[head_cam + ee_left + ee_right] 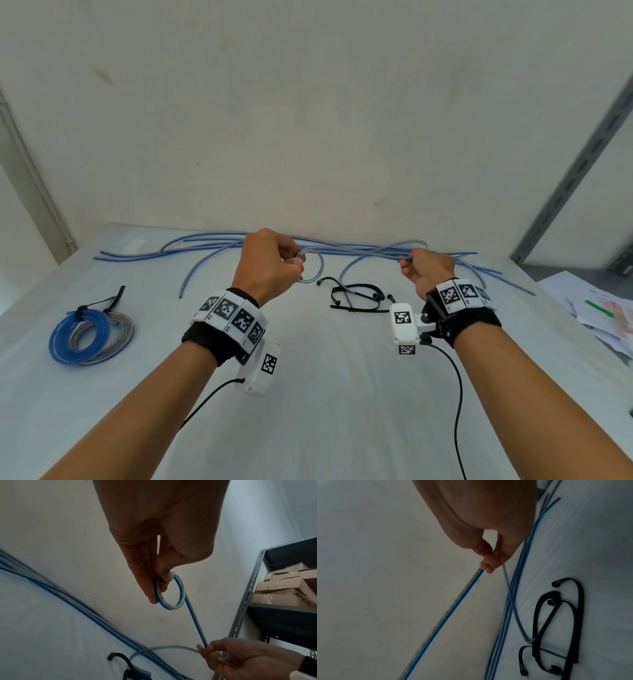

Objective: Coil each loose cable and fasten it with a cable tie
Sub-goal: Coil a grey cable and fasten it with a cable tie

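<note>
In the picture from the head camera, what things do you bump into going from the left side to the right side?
Coiled cables → left hand holding a small cable loop → black cable ties → right hand pinching the cable → papers.

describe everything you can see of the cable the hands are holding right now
The held cable is a thin, flexible line, clear with a blue stripe along it. The left hand pinches one small round loop of it, raised above the table. From the loop a straight run stretches to the right hand, which pinches it between thumb and fingers. Past that hand the slack curves down onto the table near the loose black cable ties.
</note>
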